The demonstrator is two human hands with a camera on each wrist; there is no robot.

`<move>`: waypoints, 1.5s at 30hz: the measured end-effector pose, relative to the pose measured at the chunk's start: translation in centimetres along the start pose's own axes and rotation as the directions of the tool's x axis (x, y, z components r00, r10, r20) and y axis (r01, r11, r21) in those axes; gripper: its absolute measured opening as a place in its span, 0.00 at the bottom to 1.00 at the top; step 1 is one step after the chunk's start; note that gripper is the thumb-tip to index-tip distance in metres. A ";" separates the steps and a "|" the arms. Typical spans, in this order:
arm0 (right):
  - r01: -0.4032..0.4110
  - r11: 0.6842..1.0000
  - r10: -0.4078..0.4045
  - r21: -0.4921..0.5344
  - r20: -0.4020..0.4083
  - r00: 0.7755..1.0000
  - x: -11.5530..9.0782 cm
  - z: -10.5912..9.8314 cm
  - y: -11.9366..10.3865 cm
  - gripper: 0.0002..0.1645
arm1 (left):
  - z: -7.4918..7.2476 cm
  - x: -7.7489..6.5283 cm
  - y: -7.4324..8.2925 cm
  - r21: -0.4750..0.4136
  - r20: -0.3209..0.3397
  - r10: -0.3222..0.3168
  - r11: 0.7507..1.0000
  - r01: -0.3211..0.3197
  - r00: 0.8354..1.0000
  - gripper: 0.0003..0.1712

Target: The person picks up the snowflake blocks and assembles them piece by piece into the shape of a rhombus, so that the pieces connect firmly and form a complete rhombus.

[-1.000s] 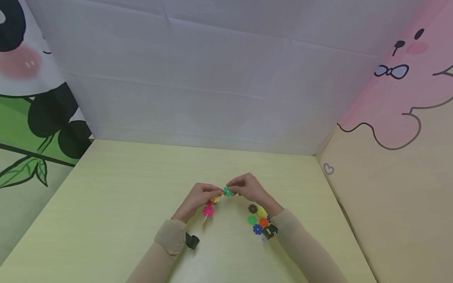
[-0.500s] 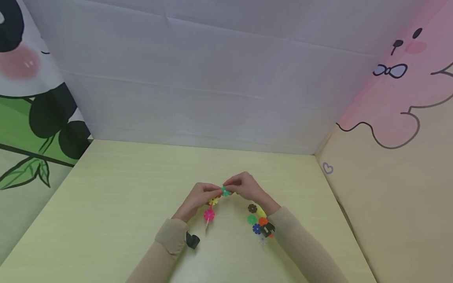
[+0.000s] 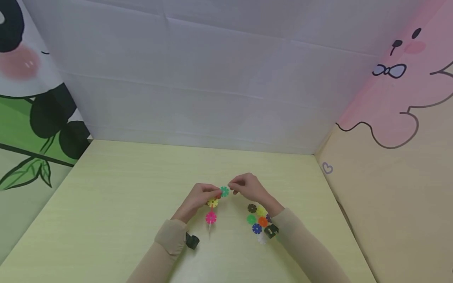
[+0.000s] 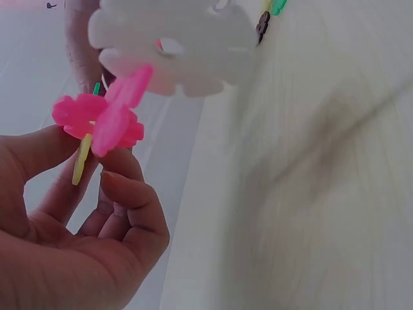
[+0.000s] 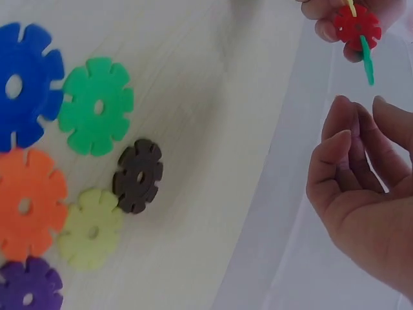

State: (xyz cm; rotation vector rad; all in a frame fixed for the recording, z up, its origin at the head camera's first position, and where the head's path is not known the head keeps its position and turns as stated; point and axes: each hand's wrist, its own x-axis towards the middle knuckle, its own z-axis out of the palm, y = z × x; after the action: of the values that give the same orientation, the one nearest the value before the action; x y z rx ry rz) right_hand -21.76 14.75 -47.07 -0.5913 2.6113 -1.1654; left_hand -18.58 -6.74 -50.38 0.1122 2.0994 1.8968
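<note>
Above a pale, smooth tabletop, a person's left hand pinches a chain of linked, notched plastic discs in a thumb-and-finger grip. A teal-green notched disc juts from the chain's right end, joined to a red notched disc; a bright pink notched disc and a white notched disc hang toward the near end. The right hand, just right of the teal-green piece and apart from it, has its grip spread, thumb parted from bent fingers. Loose plastic discs lie at right: dark brown disc, pale yellow disc, bright green disc, orange disc, blue disc and purple disc.
</note>
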 end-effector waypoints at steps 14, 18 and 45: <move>-0.074 0.978 0.084 -0.194 0.045 0.995 -2.7 -1.8 5.9 0.16 | -0.3 -0.1 -0.2 0.006 -0.013 -0.022 1.000 0.022 1.000 0.11; -0.099 0.972 0.119 -0.212 0.083 0.989 -3.3 -2.0 6.7 0.17 | -0.5 -0.2 -0.2 0.001 -0.024 -0.023 1.000 0.023 0.999 0.11; -0.130 0.966 0.150 -0.224 0.077 0.986 -3.5 -1.5 7.9 0.13 | -0.5 -0.6 0.0 -0.016 -0.036 -0.036 0.999 0.035 0.999 0.13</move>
State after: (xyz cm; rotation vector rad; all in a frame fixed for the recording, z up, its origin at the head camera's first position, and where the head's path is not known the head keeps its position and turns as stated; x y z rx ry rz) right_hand -21.26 22.11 -51.81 -0.4785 2.6693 -0.7962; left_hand -18.15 -7.42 -50.28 0.0373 2.0954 1.9078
